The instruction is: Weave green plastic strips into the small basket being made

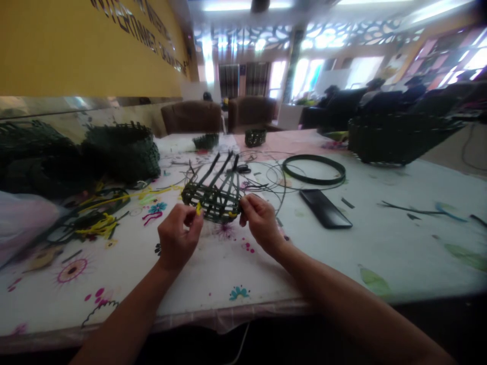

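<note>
A small, dark green woven basket lies on the table between my hands, with several loose strips standing out from its far side. My left hand is at the basket's near left edge, thumb and finger pinched on a yellow strip. At the right edge, my right hand has its fingers closed on the basket's rim. A bit of yellow shows in the weave near the right fingertips. What lies under those fingertips is hidden.
A black phone and a dark green hoop lie to the right. Scissors and thin wire are behind the basket. Bigger woven baskets stand at left, another basket at right. Yellow strips lie at left.
</note>
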A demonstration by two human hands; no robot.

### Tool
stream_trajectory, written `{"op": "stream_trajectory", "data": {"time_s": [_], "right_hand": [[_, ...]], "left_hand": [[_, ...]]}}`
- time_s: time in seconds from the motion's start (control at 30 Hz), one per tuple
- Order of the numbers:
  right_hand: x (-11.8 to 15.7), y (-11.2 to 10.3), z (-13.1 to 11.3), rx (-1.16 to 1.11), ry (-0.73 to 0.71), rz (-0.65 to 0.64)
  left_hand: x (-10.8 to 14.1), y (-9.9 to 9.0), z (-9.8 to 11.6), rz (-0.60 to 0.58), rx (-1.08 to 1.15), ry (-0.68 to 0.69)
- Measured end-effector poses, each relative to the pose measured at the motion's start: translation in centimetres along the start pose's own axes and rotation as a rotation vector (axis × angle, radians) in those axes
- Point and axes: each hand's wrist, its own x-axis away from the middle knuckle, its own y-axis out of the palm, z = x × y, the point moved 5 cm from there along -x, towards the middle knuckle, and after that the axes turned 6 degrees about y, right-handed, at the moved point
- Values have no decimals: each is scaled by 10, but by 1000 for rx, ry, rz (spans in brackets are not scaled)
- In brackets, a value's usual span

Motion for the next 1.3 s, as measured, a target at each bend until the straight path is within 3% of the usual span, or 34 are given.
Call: {"op": "stream_trajectory", "data": {"time_s": [0.2,0.33,0.4,0.47,0.53,0.67,0.73,0.8,0.87,0.97,1.03,1.1,1.17,1.27,1.3], "right_hand": [[2,0,-8,134,-114,15],[1,1,-3,95,-93,9],[-2,0,2,49,-54,12],[-5,-1,7,-17,-11,23],[-7,-2,11,-77,18,34],[-7,-3,11,-76,15,42],[-7,-2,10,-56,12,36],[-9,-4,11,-68,28,49],[-14,-7,15,-106,51,80],[-19,-10,20,-142,65,98],[-19,-8,20,-131,60,78],[-17,-5,19,-112,50,53],[-13,-2,17,-105,41,32],[-9,1,11,-97,33,8],[-8,2,9,-91,31,-2]], "left_hand": [[2,3,-16,-29,173,-410],[10,20,-31,-5,796,-916],[15,33,-34,-87,1090,-1134],[20,40,-34,-231,1189,-1206],[22,41,-34,-344,1093,-1100],[19,37,-15,-521,737,-653],[17,37,3,-644,701,-437],[15,33,12,-728,729,-307],[8,23,-2,-608,684,-328],[-1,-6,-61,-152,304,-520],[-4,-20,-92,-48,-38,-540],[-8,-24,-103,-40,-265,-429],[-10,-24,-91,10,-313,-285],[-9,-19,-41,107,-270,-21],[-8,-14,-22,86,-211,78]]}}
